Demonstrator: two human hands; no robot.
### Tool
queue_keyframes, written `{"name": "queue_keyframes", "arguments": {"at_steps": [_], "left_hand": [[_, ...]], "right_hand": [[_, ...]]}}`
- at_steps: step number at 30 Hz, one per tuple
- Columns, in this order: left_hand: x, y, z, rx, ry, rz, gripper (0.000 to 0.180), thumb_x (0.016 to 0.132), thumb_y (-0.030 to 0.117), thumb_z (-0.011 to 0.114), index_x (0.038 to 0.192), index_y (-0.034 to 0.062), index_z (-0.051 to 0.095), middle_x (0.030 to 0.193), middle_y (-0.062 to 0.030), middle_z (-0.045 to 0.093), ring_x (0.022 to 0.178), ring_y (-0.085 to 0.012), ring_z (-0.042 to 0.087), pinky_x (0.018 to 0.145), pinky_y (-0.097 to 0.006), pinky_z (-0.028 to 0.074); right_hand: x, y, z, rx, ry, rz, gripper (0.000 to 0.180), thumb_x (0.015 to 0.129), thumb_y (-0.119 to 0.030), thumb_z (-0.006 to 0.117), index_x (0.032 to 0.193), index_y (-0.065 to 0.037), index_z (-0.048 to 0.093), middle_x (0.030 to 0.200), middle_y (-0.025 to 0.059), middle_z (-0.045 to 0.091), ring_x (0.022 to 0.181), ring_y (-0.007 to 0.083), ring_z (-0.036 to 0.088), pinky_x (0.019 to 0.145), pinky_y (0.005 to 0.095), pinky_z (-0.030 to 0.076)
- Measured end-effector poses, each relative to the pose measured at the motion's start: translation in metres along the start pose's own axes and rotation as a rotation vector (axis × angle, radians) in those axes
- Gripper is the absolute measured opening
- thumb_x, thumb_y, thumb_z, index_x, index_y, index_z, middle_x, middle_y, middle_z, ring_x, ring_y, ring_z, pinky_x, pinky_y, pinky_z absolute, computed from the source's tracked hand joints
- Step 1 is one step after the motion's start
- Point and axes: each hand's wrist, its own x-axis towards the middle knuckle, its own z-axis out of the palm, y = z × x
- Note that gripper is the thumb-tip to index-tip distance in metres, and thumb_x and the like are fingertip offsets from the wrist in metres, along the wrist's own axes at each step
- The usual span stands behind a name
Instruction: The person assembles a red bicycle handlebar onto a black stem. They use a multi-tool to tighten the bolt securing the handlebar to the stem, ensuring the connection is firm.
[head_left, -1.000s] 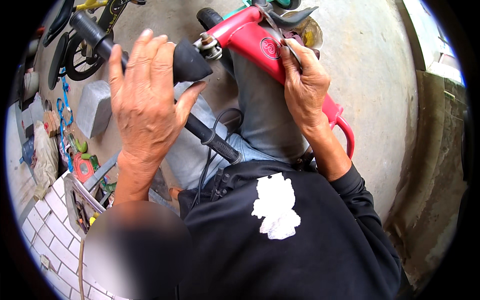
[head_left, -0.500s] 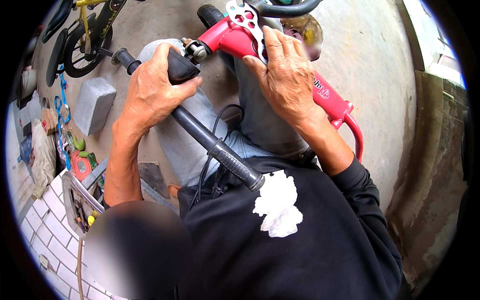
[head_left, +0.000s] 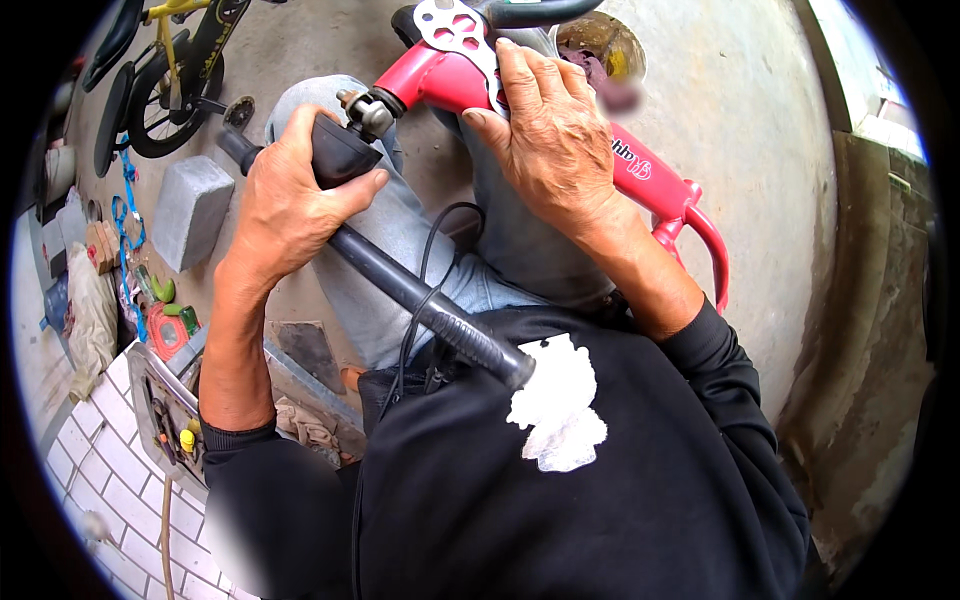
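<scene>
My left hand [head_left: 280,210] is wrapped round the middle of a black handlebar [head_left: 395,280], over a rounded black cover [head_left: 340,152]. The bar runs slantwise, its near grip resting against my black top. Beside the cover, a metal bolt clamp [head_left: 370,112] sits at the end of a red bike frame [head_left: 435,80] held across my knees. My right hand [head_left: 555,140] presses a flat silver multi-hole wrench [head_left: 455,28] to the red frame, thumb on one side and fingers on the other. The wrench's lower end is hidden under the fingers.
A yellow and black children's bike [head_left: 170,80] stands at far left, near a grey block [head_left: 190,212]. Beyond my right hand is a round container [head_left: 615,50] holding cloth. A tray of tools [head_left: 165,410] lies at lower left. A black cable [head_left: 425,260] loops by my lap.
Both hands, the wrench and the red frame have shifted slightly left. The handlebar has turned a little in my left hand; its far grip now sits lower. Both holds are kept.
</scene>
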Motion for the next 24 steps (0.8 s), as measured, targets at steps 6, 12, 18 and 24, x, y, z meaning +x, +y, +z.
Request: {"name": "queue_keyframes", "arguments": {"at_steps": [6,12,18,24], "left_hand": [[-0.006,-0.013,0.016,0.323,0.211,0.148,0.051,0.071,0.022,0.082,0.109,0.0051,0.052,0.078,-0.0164,0.064,0.073,-0.0378,0.064,0.065,-0.042,0.050],[-0.014,-0.037,0.026,0.426,0.295,0.276,0.060,0.070,0.024,0.085,0.117,0.0058,0.051,0.083,-0.0148,0.063,0.077,-0.0372,0.063,0.069,-0.043,0.049],[-0.009,-0.012,0.022,0.106,0.277,0.201,0.075,0.067,0.026,0.088,0.126,0.0023,0.048,0.105,-0.0151,0.061,0.093,-0.0291,0.063,0.082,-0.038,0.051],[0.006,0.010,0.020,0.086,0.288,0.161,0.056,0.073,0.024,0.084,0.117,0.0027,0.055,0.104,-0.0123,0.063,0.092,-0.0233,0.062,0.082,-0.035,0.049]], "right_hand": [[-0.002,-0.005,0.003,-0.066,-0.012,-0.016,0.065,0.081,-0.038,0.071,0.127,0.004,0.052,0.115,0.0157,0.058,0.104,0.0318,0.056,0.087,0.0415,0.046],[-0.002,-0.009,0.006,-0.036,-0.023,0.012,0.063,0.081,-0.037,0.071,0.127,0.002,0.053,0.117,0.0148,0.058,0.104,0.0320,0.056,0.088,0.0421,0.045],[-0.003,-0.011,0.009,-0.045,-0.026,0.034,0.061,0.082,-0.036,0.070,0.127,0.001,0.053,0.118,0.0142,0.057,0.105,0.0320,0.055,0.089,0.0423,0.045],[-0.001,-0.008,0.009,-0.047,-0.014,0.041,0.061,0.082,-0.037,0.070,0.127,0.000,0.052,0.118,0.0138,0.057,0.104,0.0318,0.055,0.089,0.0423,0.046]]}}
